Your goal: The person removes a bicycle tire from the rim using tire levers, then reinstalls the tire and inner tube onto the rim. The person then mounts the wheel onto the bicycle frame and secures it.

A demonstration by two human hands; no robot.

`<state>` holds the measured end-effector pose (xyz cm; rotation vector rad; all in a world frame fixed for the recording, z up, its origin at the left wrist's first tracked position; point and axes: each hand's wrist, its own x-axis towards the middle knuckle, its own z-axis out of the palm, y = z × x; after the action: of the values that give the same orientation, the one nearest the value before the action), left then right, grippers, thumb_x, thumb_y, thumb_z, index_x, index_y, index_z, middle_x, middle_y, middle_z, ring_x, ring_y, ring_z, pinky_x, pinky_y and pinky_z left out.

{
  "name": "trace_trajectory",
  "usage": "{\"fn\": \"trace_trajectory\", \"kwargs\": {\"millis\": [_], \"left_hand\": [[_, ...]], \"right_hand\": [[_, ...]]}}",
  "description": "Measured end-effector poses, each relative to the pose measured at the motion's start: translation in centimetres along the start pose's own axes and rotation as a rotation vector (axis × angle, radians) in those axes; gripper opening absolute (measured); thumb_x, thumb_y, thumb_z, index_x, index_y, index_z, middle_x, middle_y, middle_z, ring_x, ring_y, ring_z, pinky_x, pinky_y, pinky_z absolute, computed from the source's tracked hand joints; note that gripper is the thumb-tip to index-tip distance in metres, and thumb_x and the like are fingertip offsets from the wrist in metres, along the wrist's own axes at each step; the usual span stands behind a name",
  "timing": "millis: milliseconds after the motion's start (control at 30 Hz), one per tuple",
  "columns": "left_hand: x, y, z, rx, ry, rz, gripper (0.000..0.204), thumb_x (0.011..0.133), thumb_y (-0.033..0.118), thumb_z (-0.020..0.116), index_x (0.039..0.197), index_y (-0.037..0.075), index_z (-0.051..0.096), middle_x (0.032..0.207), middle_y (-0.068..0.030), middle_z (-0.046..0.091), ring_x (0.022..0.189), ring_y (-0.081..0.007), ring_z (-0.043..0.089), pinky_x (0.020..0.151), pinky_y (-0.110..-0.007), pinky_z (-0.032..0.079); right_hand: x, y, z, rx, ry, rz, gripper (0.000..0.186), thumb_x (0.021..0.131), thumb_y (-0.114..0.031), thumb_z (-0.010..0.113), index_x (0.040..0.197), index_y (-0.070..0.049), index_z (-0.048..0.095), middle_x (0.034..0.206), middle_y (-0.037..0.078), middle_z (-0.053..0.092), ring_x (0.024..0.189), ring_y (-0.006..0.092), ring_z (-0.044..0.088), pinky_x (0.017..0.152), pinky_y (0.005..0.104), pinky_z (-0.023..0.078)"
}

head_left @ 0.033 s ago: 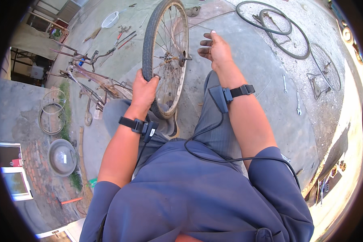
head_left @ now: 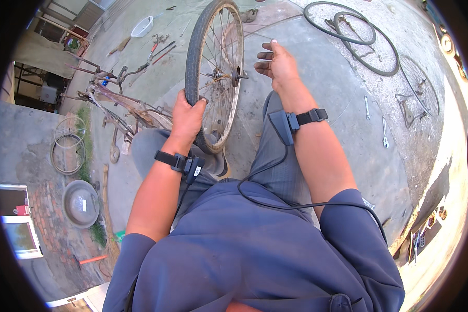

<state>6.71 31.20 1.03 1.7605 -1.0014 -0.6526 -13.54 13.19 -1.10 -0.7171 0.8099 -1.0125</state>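
A bicycle wheel [head_left: 192,67] with a black tyre, rusty rim and wire spokes stands upright in front of me, between my knees. Its near side is gripped by my left hand [head_left: 187,115], thumb on the inner side and fingers mostly hidden behind the tyre. The hub axle [head_left: 238,77] sticks out toward the right. My right hand [head_left: 280,65] hovers to the right of the wheel, apart from it and holding nothing. Its fingers are loosely bent and spread, with darkened tips.
A rusty bicycle frame [head_left: 127,106] lies on the left. Loose tyres [head_left: 385,70] and a bare rim [head_left: 438,99] lie at the far right, with two wrenches [head_left: 385,132] nearer. A grey basin [head_left: 80,204] stands left; a white basin [head_left: 142,26] is farther off. Cables hang from my wrist straps.
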Motion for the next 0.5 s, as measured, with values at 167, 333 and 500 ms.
{"fn": "trace_trajectory", "kwargs": {"millis": [167, 333, 500], "left_hand": [[-0.6, 0.3, 1.2, -0.012, 0.000, 0.020, 0.030, 0.088, 0.009, 0.071, 0.113, 0.000, 0.056, 0.088, -0.0008, 0.060, 0.076, -0.0081, 0.053, 0.067, -0.025, 0.044], [-0.8, 1.3, 1.9, 0.098, 0.028, 0.040, 0.030, 0.090, 0.010, 0.071, 0.115, 0.000, 0.057, 0.090, -0.0002, 0.060, 0.080, -0.0092, 0.054, 0.071, -0.027, 0.046], [-0.5, 1.4, 2.7, 0.069, -0.045, 0.098, 0.035, 0.094, 0.015, 0.073, 0.120, 0.000, 0.054, 0.107, -0.0059, 0.065, 0.097, -0.0132, 0.058, 0.084, -0.031, 0.050]], "right_hand": [[0.0, 0.1, -0.8, -0.011, -0.037, 0.019, 0.048, 0.109, -0.044, 0.047, 0.129, -0.002, 0.060, 0.103, 0.011, 0.065, 0.078, 0.0233, 0.068, 0.074, 0.0380, 0.057], [-2.9, 1.5, 2.7, -0.337, -0.343, -0.094, 0.058, 0.100, -0.047, 0.063, 0.138, -0.003, 0.060, 0.113, 0.016, 0.071, 0.089, 0.0257, 0.072, 0.073, 0.0380, 0.057], [-7.4, 4.2, 8.1, -0.811, -0.298, -0.543, 0.106, 0.085, -0.041, 0.074, 0.159, 0.010, 0.018, 0.119, 0.033, 0.068, 0.113, 0.0447, 0.068, 0.095, 0.0466, 0.054]]}}
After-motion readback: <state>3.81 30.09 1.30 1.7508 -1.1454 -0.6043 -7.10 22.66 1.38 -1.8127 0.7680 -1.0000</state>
